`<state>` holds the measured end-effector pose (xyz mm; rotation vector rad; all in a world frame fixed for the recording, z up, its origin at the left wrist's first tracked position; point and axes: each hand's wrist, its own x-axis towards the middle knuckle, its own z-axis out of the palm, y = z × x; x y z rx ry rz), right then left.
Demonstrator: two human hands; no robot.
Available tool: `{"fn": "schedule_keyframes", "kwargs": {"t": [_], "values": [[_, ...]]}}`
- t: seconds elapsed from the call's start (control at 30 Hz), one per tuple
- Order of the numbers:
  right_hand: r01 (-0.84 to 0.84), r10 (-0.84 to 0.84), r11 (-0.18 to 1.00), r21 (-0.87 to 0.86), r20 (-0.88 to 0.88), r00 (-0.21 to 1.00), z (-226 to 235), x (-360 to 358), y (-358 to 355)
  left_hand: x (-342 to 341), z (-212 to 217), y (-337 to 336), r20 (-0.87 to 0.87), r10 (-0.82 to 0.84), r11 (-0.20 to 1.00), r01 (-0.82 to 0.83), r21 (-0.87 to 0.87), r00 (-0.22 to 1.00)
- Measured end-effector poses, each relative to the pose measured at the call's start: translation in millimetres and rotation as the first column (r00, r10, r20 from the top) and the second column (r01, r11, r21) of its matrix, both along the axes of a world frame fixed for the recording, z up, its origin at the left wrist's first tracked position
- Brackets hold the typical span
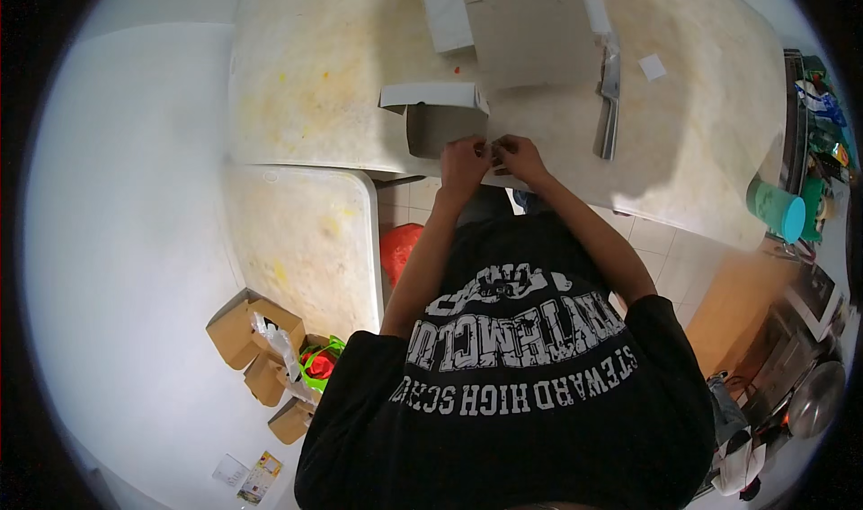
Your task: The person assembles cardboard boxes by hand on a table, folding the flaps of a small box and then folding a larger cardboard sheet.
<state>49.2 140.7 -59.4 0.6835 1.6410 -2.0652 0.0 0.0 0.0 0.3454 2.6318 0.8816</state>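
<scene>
head view: carton on tabletop
left grip: at carton's near right corner; closure unclear
right grip: just right of carton; closure unclear

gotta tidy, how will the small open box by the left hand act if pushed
The small open box looks thin-walled, so it is probably light. Its open shape suggests sides that may flex. Near the edge of the table, it might drop off.
</scene>
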Motion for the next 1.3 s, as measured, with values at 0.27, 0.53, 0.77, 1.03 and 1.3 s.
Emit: {"fn": "schedule_keyframes", "kwargs": {"t": [0.27,0.53,0.77,1.03,1.3], "values": [[-0.078,0.088,0.985,0.155,-0.059,0.994,10.9,10.1,10.2,4.0,-19.0,9.5,-0.040,-0.127,0.987,0.123,-0.100,0.991],[-0.052,0.066,0.981,0.186,-0.071,0.995,5.9,5.5,8.3,7.8,-3.8,9.4,-0.030,-0.045,0.998,0.044,-0.052,0.999],[-0.013,0.013,0.996,0.089,0.000,1.000,-2.6,3.5,4.5,15.8,-2.2,3.1,-0.046,0.018,0.997,-0.022,-0.071,0.999],[-0.066,0.130,0.922,0.381,-0.144,0.981,-5.1,3.1,7.4,7.6,-1.4,-9.3,-0.026,-0.029,0.992,0.031,0.120,0.999],[-0.038,0.046,0.998,0.054,-0.151,0.987,33.5,-8.6,12.1,-15.8,35.3,-22.2,0.153,-0.081,0.955,0.033,0.295,0.985]]}}
